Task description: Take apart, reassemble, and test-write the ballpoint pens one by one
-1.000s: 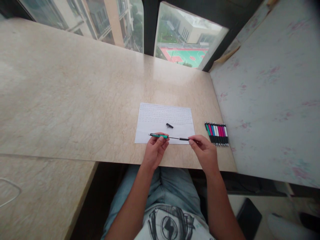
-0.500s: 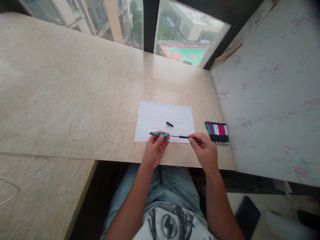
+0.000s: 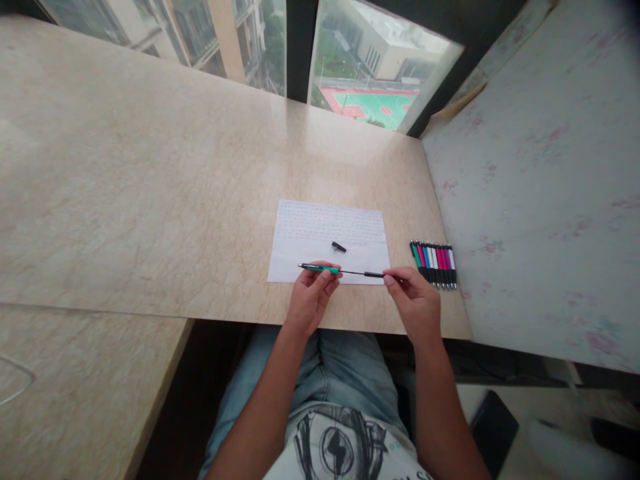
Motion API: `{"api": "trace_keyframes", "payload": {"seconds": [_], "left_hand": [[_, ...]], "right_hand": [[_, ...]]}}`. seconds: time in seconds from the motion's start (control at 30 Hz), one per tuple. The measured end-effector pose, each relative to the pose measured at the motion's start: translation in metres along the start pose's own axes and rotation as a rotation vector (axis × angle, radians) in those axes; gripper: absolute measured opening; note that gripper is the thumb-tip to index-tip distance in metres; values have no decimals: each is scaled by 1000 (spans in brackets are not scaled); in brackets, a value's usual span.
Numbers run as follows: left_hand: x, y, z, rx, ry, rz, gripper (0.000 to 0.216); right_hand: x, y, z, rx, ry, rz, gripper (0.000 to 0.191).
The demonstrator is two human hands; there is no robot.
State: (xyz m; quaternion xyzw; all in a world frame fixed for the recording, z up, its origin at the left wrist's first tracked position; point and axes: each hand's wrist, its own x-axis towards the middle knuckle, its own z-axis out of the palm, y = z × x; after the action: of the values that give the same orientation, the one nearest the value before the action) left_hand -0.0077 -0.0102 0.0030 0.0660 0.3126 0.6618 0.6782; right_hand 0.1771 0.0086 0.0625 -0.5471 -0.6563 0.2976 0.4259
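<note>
My left hand (image 3: pixel 311 301) is closed around the green barrel (image 3: pixel 327 269) of a pen, whose black and silver end points left. A thin dark refill (image 3: pixel 353 272) spans the gap between that barrel and a black pen grip (image 3: pixel 373 275). Fingertips of my right hand (image 3: pixel 416 301) pinch the grip at its right end, hiding its tip. Both pen parts are held nearly level over the lower part of a sheet of paper (image 3: pixel 327 223) with lines of writing. On the paper, just beyond my left hand, lies a small black clip-like piece (image 3: pixel 339 247).
Several pens (image 3: pixel 434 263) in mixed colours lie side by side right of the paper, near the floral-papered wall (image 3: pixel 540 200). The marble-patterned counter (image 3: pixel 175 187) runs up to the window. A white cable (image 3: pixel 20 380) rests on the lower surface at left.
My right hand has shifted a little to the right with the black grip, and the left hand very slightly. The gap showing the refill is slightly longer.
</note>
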Motion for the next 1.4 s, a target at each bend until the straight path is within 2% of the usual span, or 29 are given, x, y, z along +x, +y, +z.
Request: {"api": "trace_keyframes", "payload": {"seconds": [0.13,0.4,0.87,1.4], "left_hand": [[-2,3,2,-8,-21,-29,25],[-1,3,0,-69,-3,-18,24],[1,1,-3,-58,-22,-15,23],[-1,2,2,-16,-16,-13,23]], "right_hand": [[2,-4,5,-44,-42,-55,7],[1,-8,1,-40,-12,-52,8],[-4,16,5,246,45,213,13],[-2,11,3,98,9,139,15]]}}
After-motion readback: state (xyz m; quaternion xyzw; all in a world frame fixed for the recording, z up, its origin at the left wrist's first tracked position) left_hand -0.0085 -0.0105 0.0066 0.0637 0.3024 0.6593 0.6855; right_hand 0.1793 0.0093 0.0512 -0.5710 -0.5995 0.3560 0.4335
